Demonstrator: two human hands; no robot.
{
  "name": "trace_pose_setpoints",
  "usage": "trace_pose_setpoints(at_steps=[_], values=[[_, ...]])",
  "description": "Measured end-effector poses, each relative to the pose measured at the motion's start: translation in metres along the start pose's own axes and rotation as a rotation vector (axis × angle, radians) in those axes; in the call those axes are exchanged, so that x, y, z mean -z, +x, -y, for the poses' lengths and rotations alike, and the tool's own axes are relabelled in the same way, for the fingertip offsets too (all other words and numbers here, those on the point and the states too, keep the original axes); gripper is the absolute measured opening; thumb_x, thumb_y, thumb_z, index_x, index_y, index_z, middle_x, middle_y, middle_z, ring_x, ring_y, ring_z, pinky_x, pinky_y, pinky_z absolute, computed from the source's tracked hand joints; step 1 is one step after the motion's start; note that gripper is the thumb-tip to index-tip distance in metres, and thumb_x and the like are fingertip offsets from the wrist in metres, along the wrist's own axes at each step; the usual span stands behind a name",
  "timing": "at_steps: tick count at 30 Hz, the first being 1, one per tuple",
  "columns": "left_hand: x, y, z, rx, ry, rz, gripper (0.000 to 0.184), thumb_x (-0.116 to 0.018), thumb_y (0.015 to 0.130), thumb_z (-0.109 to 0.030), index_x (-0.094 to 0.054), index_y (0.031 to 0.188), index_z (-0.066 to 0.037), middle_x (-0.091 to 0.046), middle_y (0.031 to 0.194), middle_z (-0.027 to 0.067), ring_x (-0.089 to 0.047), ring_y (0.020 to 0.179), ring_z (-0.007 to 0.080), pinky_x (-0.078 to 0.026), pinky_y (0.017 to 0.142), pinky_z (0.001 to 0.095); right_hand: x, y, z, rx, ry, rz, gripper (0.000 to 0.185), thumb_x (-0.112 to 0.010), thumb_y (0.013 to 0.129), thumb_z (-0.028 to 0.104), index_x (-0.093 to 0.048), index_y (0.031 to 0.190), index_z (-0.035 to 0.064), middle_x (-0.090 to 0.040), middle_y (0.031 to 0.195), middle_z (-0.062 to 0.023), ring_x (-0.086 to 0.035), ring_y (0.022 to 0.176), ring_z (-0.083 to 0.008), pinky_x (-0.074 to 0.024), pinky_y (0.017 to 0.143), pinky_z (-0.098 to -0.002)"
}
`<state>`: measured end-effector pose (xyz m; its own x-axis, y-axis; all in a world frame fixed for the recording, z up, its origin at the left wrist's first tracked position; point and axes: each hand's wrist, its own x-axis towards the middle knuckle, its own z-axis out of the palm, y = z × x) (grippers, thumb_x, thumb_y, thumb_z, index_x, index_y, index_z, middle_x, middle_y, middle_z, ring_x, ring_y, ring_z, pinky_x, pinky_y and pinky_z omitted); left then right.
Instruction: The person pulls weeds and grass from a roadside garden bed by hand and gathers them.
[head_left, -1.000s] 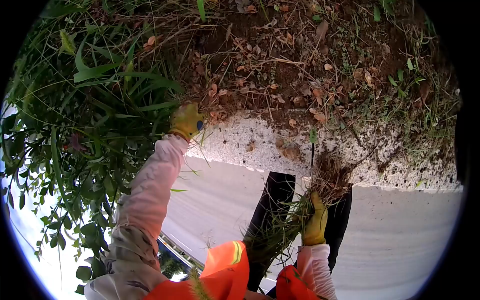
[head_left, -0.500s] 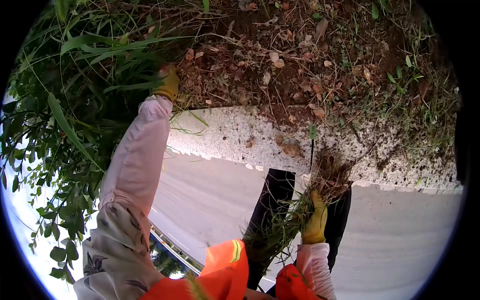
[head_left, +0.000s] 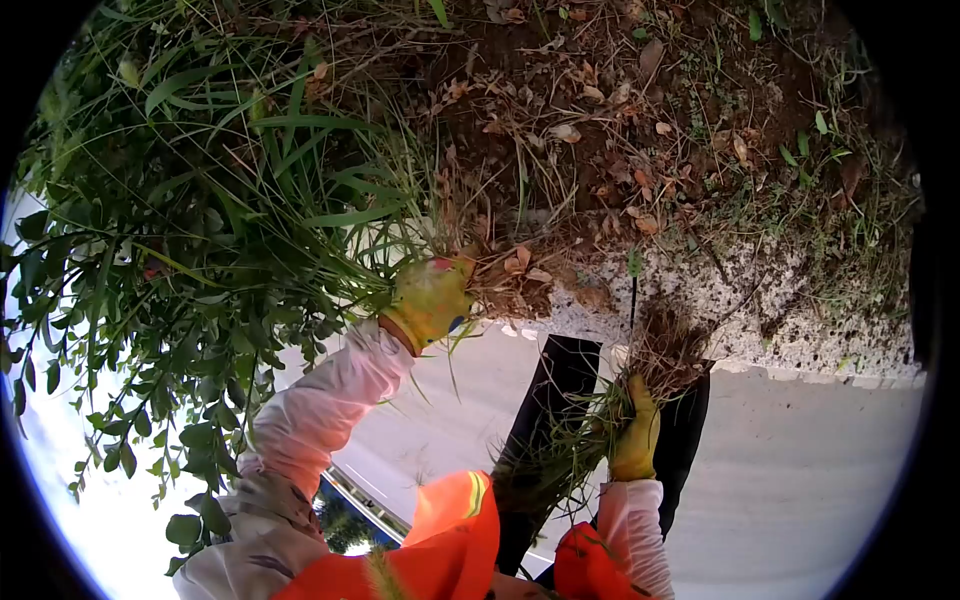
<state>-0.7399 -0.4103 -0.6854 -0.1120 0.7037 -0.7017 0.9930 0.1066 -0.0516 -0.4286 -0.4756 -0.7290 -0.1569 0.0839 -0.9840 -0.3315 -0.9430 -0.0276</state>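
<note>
My left hand (head_left: 430, 300), in a yellow glove, is closed round a clump of green grass (head_left: 350, 215) over the pale stone kerb. Long blades spread up and left from the fist. Brown roots and dry leaves (head_left: 515, 280) show at its other side. In my right hand (head_left: 637, 430), also gloved in yellow, is a bundle of pulled weeds (head_left: 570, 440). The bundle's brown roots (head_left: 665, 345) point up at the kerb, and its green stems hang down in front of my dark trouser legs.
Beyond the white, pitted kerb (head_left: 760, 300) lies brown soil (head_left: 600, 130) with dry leaves and small weeds. A leafy shrub (head_left: 150, 320) crowds the left side. Grey pavement (head_left: 800, 470) runs below the kerb, and an orange vest (head_left: 440, 540) covers my body.
My left hand has moved right and down from the grass edge to over the kerb, bringing the grass clump and dry litter along. My right hand has hardly moved.
</note>
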Motion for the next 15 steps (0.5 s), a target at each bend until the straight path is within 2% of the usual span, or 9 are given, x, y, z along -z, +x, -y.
trace_pose_setpoints(at_steps=[3,4,5,6,8,9,12,13,15], values=[[0.000,-0.018,0.024,0.265,0.129,0.188,0.039,-0.060,0.073,-0.021,-0.057,0.111,-0.014,-0.065,0.079,0.0149,-0.064,0.072,0.0312,-0.051,0.065,0.0414,0.005,0.006,-0.012,0.107,-0.045,-0.065,0.038,-0.044,0.092,0.030,-0.063,0.090,-0.0021,-0.060,0.069,-0.0055,-0.054,0.052,-0.0133,-0.0448,0.049,-0.0268],[-0.009,-0.023,0.052,0.361,0.028,0.228,0.062,-0.062,0.071,-0.021,-0.046,0.130,-0.010,-0.066,0.095,0.0167,-0.064,0.081,0.0341,-0.051,0.074,0.0431,0.008,0.009,-0.017,0.145,-0.060,-0.081,0.037,-0.045,0.092,0.030,-0.063,0.090,-0.0020,-0.060,0.069,-0.0056,-0.054,0.052,-0.0133,-0.0445,0.049,-0.0265],[-0.016,-0.030,0.076,0.451,-0.008,0.268,0.055,-0.060,0.076,-0.017,-0.047,0.128,-0.006,-0.064,0.104,0.0153,-0.062,0.092,0.0336,-0.050,0.080,0.0461,0.012,0.012,-0.021,0.183,-0.075,-0.097,0.037,-0.046,0.092,0.030,-0.063,0.090,-0.0019,-0.061,0.069,-0.0056,-0.054,0.052,-0.0132,-0.0443,0.048,-0.0262],[-0.047,-0.043,0.116,0.359,-0.680,0.051,0.047,-0.056,0.080,-0.015,-0.049,0.126,-0.005,-0.062,0.109,0.0146,-0.060,0.098,0.0332,-0.049,0.084,0.0471,0.003,0.004,-0.007,0.067,-0.009,-0.088,0.036,-0.047,0.091,0.030,-0.063,0.090,-0.0021,-0.061,0.070,-0.0057,-0.055,0.052,-0.0130,-0.0440,0.047,-0.0260],[-0.064,-0.055,0.131,0.237,-1.345,-0.193,0.039,-0.052,0.085,-0.012,-0.051,0.123,-0.003,-0.060,0.115,0.0139,-0.057,0.105,0.0327,-0.048,0.087,0.0481,0.000,0.000,0.000,-0.048,0.051,-0.077,0.035,-0.049,0.091,0.029,-0.063,0.090,-0.0023,-0.061,0.070,-0.0058,-0.055,0.052,-0.0128,-0.0438,0.047,-0.0257],[-0.067,-0.058,0.134,0.318,-1.348,-0.181,0.035,-0.046,0.089,-0.011,-0.051,0.123,-0.003,-0.056,0.120,0.0133,-0.055,0.109,0.0310,-0.047,0.090,0.0478,0.001,0.001,-0.001,-0.021,0.052,-0.074,0.033,-0.051,0.090,0.029,-0.063,0.090,-0.0016,-0.061,0.070,-0.0054,-0.055,0.052,-0.0126,-0.0434,0.046,-0.0254],[-0.028,-0.069,0.081,0.348,-1.825,-0.045,0.036,-0.040,0.094,-0.016,-0.049,0.125,-0.002,-0.052,0.127,0.0135,-0.056,0.109,0.0261,-0.048,0.090,0.0405,0.000,-0.002,0.003,-0.041,0.060,-0.023,0.030,-0.054,0.089,0.028,-0.063,0.088,-0.0005,-0.061,0.070,-0.0047,-0.055,0.053,-0.0126,-0.0439,0.047,-0.0257],[-0.020,-0.066,0.062,0.363,-2.026,0.017,0.035,-0.042,0.092,-0.015,-0.049,0.124,-0.002,-0.053,0.125,0.0132,-0.058,0.105,0.0254,-0.050,0.087,0.0380,-0.002,-0.005,0.009,-0.079,0.066,0.025,0.030,-0.055,0.089,0.029,-0.063,0.087,0.0000,-0.060,0.070,-0.0045,-0.056,0.054,-0.0128,-0.0447,0.048,-0.0262],[0.006,-0.056,0.012,0.372,-2.458,0.119,0.034,-0.046,0.091,-0.016,-0.052,0.121,-0.002,-0.056,0.120,0.0133,-0.062,0.096,0.0249,-0.053,0.079,0.0348,-0.008,-0.005,0.004,0.097,0.054,-0.041,0.025,-0.057,0.088,0.032,-0.058,0.077,0.0093,-0.052,0.062,0.0010,-0.048,0.045,-0.0110,-0.0410,0.041,-0.0261]])
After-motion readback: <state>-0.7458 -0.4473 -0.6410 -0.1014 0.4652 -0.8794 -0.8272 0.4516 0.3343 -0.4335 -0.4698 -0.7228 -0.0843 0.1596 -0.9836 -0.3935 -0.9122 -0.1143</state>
